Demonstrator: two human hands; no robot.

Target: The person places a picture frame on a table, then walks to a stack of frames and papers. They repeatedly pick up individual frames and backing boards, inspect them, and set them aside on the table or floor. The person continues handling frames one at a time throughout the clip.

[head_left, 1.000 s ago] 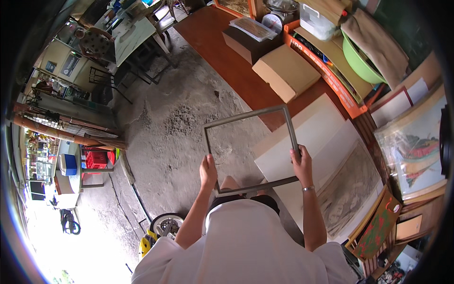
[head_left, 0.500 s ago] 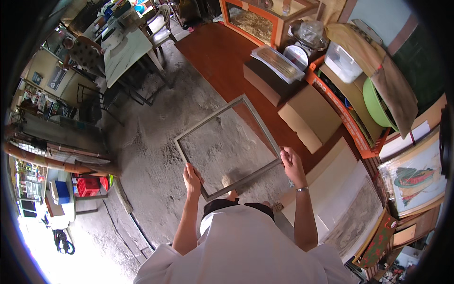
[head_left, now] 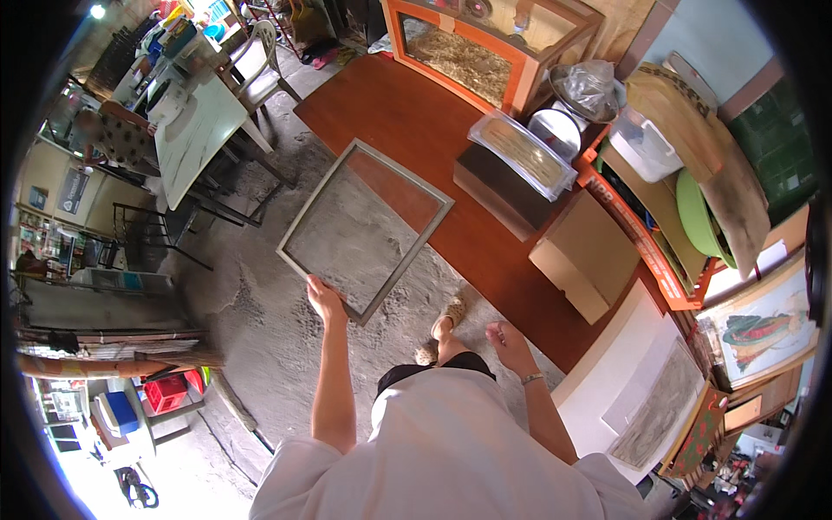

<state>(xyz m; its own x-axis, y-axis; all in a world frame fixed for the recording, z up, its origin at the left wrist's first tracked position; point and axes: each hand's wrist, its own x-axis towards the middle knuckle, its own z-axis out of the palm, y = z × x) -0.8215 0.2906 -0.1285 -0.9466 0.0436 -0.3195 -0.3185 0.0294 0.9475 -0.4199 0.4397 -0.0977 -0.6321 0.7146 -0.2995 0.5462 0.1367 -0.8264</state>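
Observation:
A thin grey rectangular frame (head_left: 406, 263) is held tilted over the concrete floor, and the floor and a table edge show through its middle. Whether a clear pane or fine mesh fills it, I cannot tell. My left hand (head_left: 326, 300) grips its near lower side, close to the bottom corner. Apart from the frame, my right hand (head_left: 511, 348) hangs near my body with fingers curled and nothing visible in them. A band circles the right wrist.
A long reddish-brown table (head_left: 373, 104) runs along the right, bearing a cardboard box (head_left: 585, 256), a dark box (head_left: 498, 191) and an orange-framed glass case (head_left: 511, 74). Pale boards (head_left: 598, 373) lie at the right. A marble-patterned table (head_left: 195, 143) stands far left, with a person (head_left: 130, 143) beside it.
My right hand has let go of the frame and drawn back toward my body. The frame has shifted left and away in my left hand. My view has turned and my feet have moved.

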